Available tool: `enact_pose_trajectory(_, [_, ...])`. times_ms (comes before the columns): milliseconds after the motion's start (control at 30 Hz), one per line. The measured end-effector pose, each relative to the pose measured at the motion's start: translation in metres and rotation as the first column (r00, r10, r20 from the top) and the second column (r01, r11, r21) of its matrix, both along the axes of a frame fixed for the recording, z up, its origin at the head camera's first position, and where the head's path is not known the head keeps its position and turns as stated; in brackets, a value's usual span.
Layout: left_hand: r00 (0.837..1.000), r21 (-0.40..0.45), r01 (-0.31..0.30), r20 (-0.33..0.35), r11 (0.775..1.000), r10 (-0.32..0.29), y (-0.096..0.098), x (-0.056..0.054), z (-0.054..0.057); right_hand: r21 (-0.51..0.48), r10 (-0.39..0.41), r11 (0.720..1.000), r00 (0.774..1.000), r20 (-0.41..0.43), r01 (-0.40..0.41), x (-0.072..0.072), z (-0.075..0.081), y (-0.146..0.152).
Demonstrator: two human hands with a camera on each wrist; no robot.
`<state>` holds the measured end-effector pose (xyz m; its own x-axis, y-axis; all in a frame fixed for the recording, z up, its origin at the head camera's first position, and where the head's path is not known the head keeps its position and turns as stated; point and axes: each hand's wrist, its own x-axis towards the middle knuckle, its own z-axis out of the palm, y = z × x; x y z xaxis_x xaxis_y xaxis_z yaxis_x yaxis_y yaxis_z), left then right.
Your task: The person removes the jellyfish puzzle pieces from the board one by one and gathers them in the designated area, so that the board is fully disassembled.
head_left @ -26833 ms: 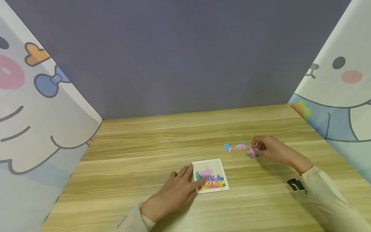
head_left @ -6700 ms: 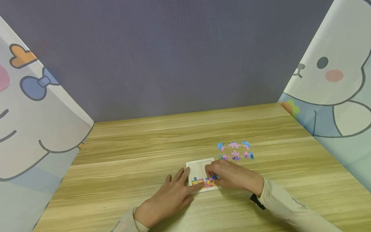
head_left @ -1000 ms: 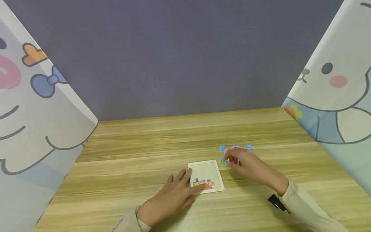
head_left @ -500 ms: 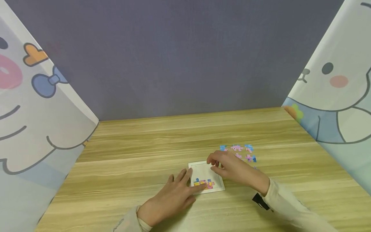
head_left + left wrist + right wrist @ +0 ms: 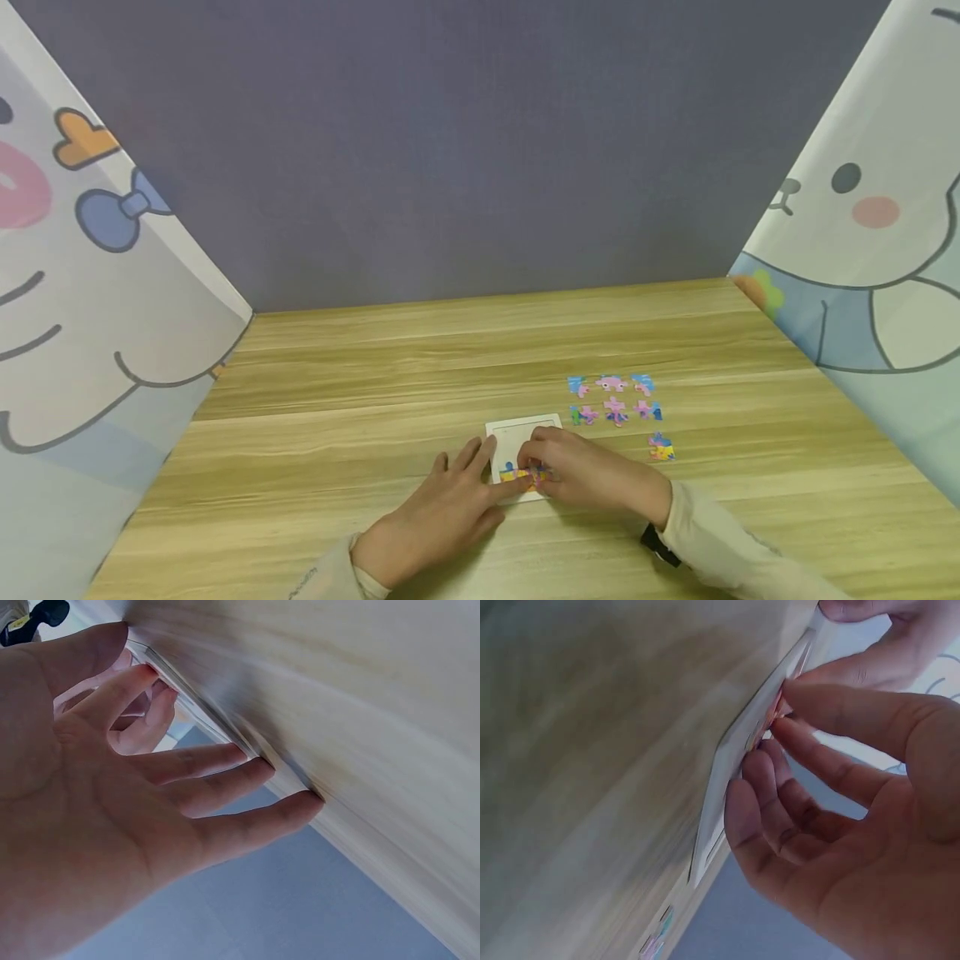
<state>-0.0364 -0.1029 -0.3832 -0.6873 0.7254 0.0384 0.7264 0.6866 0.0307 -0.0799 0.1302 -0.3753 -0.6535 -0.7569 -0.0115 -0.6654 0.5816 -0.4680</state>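
Note:
My left hand (image 5: pixel 438 504) lies spread at the left side of a white puzzle tray (image 5: pixel 522 419), its index finger pressing on puzzle pieces (image 5: pixel 512 475) along the tray's near edge. In the left wrist view, the other fingertips of that hand touch down along the tray's side and the tabletop. Over the tray's near right part is my right hand (image 5: pixel 592 473). Its thumb and index finger pinch a reddish jigsaw puzzle piece (image 5: pixel 771 718), largely hidden by the fingers. The tray's far part shows its bare base.
Right of the tray lie two rows of loose pink and blue pieces (image 5: pixel 615 410). A yellow and blue corner piece (image 5: pixel 662 447) sits nearer me. The wooden table (image 5: pixel 360 367) meets a grey back wall (image 5: pixel 480 150). A black strap item (image 5: pixel 660 546) is under my right sleeve.
Over the last second, my right hand moves from the loose pieces back to the tray and pinches a piece. The left hand stays put. The tray held more pieces 26.8 seconds ago.

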Motion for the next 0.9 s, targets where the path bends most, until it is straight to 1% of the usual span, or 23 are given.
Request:
enact_pose_trajectory(200, [1.0, 0.016, 0.014, -0.013, 1.0, -0.014, -0.002, 0.0, 0.0, 0.002, -0.008, 1.0, 0.999, -0.04, 0.008, 0.005, -0.001, -0.005])
enact_pose_trajectory(367, [0.998, 0.021, 0.048, -0.044, 0.999, -0.047, -0.003, -0.001, -0.003, 0.0, -0.011, 1.0, 0.998, -0.055, 0.011, 0.008, -0.002, -0.006])
enact_pose_trajectory(467, [0.998, 0.033, 0.059, -0.031, 0.998, -0.058, -0.004, -0.003, -0.003, 0.003, -0.007, 1.0, 0.998, -0.055, 0.008, 0.008, -0.003, -0.006])
enact_pose_trajectory(600, [0.999, 0.041, 0.042, 0.022, 0.998, -0.043, -0.002, -0.006, -0.002, 0.01, -0.01, 1.0, 0.999, -0.047, 0.01, 0.007, -0.003, -0.006])
enact_pose_trajectory(667, [0.999, 0.038, 0.028, 0.031, 0.999, -0.029, -0.001, -0.007, -0.001, 0.017, -0.017, 1.0, 0.999, -0.047, 0.018, 0.007, -0.003, -0.006])
enact_pose_trajectory(767, [1.0, 0.036, 0.015, 0.016, 0.999, -0.015, 0.001, -0.008, 0.0, 0.041, -0.024, 0.999, 0.998, -0.058, 0.026, 0.009, -0.001, -0.006])
enact_pose_trajectory(900, [1.0, 0.026, 0.01, -0.017, 1.0, -0.01, 0.002, -0.008, 0.0, 0.082, -0.035, 0.996, 0.994, -0.104, 0.043, 0.012, 0.0, -0.007])
